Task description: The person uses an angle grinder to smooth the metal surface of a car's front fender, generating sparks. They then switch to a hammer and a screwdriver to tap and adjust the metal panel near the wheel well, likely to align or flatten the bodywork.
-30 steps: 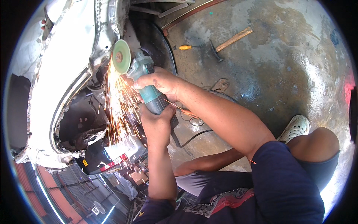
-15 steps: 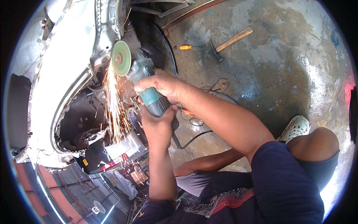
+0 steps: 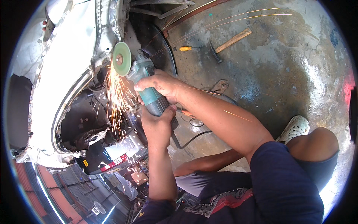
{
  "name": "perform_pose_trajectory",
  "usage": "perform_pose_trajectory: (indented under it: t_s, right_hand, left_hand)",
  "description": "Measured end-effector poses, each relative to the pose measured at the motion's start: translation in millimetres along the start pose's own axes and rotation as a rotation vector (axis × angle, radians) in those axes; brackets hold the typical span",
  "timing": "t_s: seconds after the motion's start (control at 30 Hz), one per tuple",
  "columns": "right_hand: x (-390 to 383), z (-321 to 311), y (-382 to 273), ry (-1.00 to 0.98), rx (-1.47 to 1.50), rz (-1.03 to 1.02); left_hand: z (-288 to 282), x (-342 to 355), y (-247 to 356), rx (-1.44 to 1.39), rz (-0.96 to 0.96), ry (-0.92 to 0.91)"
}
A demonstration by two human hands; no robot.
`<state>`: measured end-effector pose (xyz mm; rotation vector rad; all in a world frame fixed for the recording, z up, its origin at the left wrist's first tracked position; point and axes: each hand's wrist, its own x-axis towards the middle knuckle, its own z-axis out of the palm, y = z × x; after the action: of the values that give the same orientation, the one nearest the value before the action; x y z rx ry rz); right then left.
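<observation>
Both of my hands grip a teal angle grinder (image 3: 147, 89). My right hand (image 3: 160, 84) wraps its front body. My left hand (image 3: 158, 127) clasps the rear handle from below. The green grinding disc (image 3: 121, 59) presses on the edge of a white car body panel (image 3: 71, 67). Orange sparks (image 3: 117, 97) spray down from the disc into the opened car cavity. The grinder's black cable (image 3: 190, 138) trails across the floor toward my legs.
A hammer with a wooden handle (image 3: 228, 43) and a yellow-handled screwdriver (image 3: 186, 48) lie on the stained concrete floor (image 3: 291, 74). A black car battery (image 3: 108, 156) sits below the sparks. My bent knee (image 3: 317, 143) and white shoe (image 3: 294, 128) are at the right.
The spark shower has narrowed and a few long sparks now streak up to the right. Hands and grinder stay almost in place.
</observation>
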<state>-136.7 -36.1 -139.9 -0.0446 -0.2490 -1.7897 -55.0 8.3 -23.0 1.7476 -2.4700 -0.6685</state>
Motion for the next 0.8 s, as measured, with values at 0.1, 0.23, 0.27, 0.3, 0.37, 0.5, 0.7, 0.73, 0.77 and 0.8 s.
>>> perform_pose_trajectory:
  t_s: [0.1,0.23,0.27,0.3,0.37,0.5,0.7,0.73,0.77,0.8]
  right_hand:
    - [-2.1,3.6,0.7,0.019,-0.015,0.007]
    - [-6.2,6.8,-0.5,0.037,0.008,-0.012]
    - [-6.2,8.4,-0.2,0.04,0.011,-0.012]
    - [-5.9,10.1,0.2,0.043,0.014,-0.012]
    - [-5.8,9.9,0.6,0.036,0.018,-0.013]
    - [-3.7,7.5,1.9,0.018,0.025,-0.013]
    - [-1.3,3.3,2.0,0.004,0.017,-0.028]
    - [-0.9,2.6,1.2,-0.008,0.019,-0.029]
    - [-0.3,2.9,1.6,0.011,0.006,-0.023]
    - [0.6,3.7,2.4,0.029,-0.008,-0.017]
  left_hand:
    - [-3.9,1.5,-10.3,0.012,0.038,0.022]
    - [-2.8,-2.7,-0.3,0.044,0.027,0.018]
    - [-3.6,-2.3,-2.2,0.031,0.031,0.017]
    - [-4.4,-2.3,-3.1,0.018,0.036,0.016]
    - [-5.5,-3.2,-1.3,0.036,0.012,0.007]
    - [-3.1,-2.8,2.5,-0.036,-0.037,-0.007]
    - [-2.3,-1.2,0.0,0.032,0.001,-0.009]
    - [-2.6,-0.2,-1.4,0.013,0.0,-0.008]
    - [-3.4,1.8,-4.7,-0.006,0.001,-0.008]
    - [-4.0,3.8,-7.7,-0.026,0.001,-0.007]
